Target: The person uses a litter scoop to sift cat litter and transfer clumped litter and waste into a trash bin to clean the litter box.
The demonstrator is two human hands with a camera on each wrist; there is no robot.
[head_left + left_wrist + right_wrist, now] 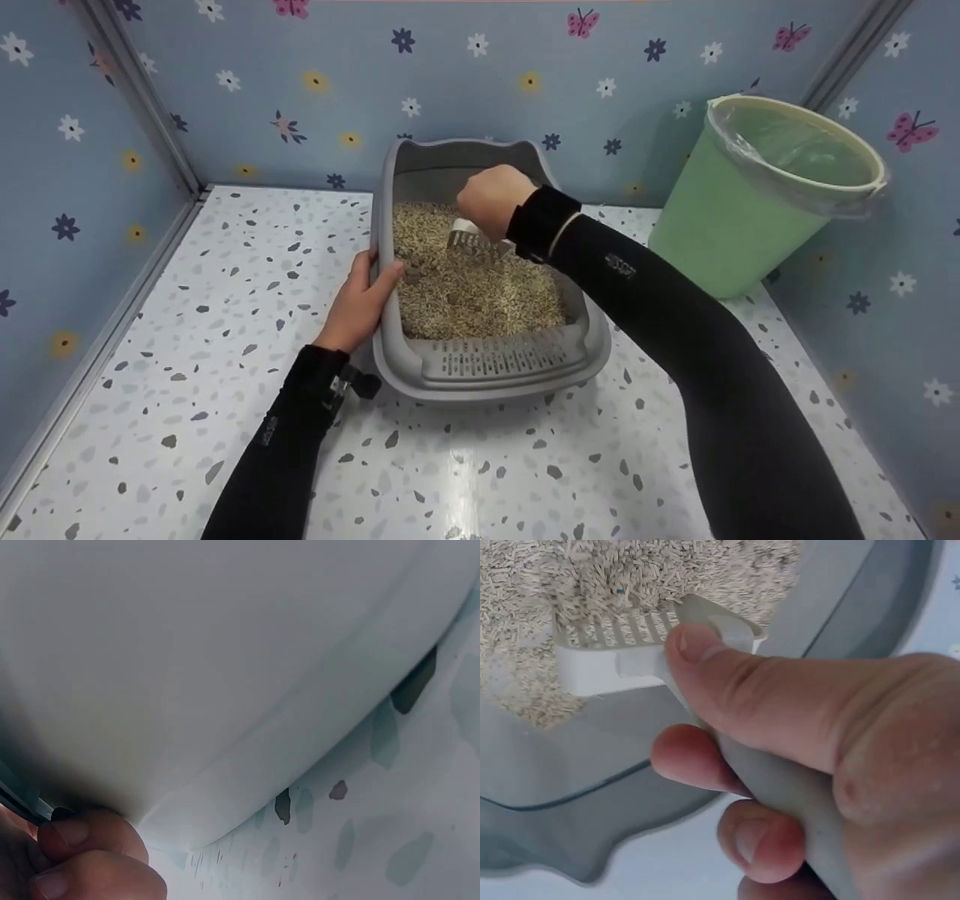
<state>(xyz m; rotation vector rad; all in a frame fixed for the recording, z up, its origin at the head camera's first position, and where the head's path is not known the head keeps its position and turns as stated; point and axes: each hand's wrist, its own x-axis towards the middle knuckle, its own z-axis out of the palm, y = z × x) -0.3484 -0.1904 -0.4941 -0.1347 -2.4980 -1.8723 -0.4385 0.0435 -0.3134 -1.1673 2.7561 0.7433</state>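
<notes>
A grey litter box (491, 388) full of tan pellet litter (457, 307) stands on the floor. My right hand (495, 201) holds a slotted litter scoop (476, 244) over the box, its tip at the litter. In the right wrist view my fingers wrap the scoop's grey handle (784, 780), the thumb lies along its neck, and pellets sit on the slots. My left hand (358, 304) grips the box's left rim, thumb on top. In the left wrist view its curled fingertips (97, 870) are under the rim beside the box's outer wall (187, 675).
A green bin (739, 217) with a clear plastic liner stands right of the box, near my right arm. Flower-patterned wall panels (480, 82) close in the back and both sides. The speckled floor (247, 247) extends around the box. A few darker clumps (412, 277) lie in the litter.
</notes>
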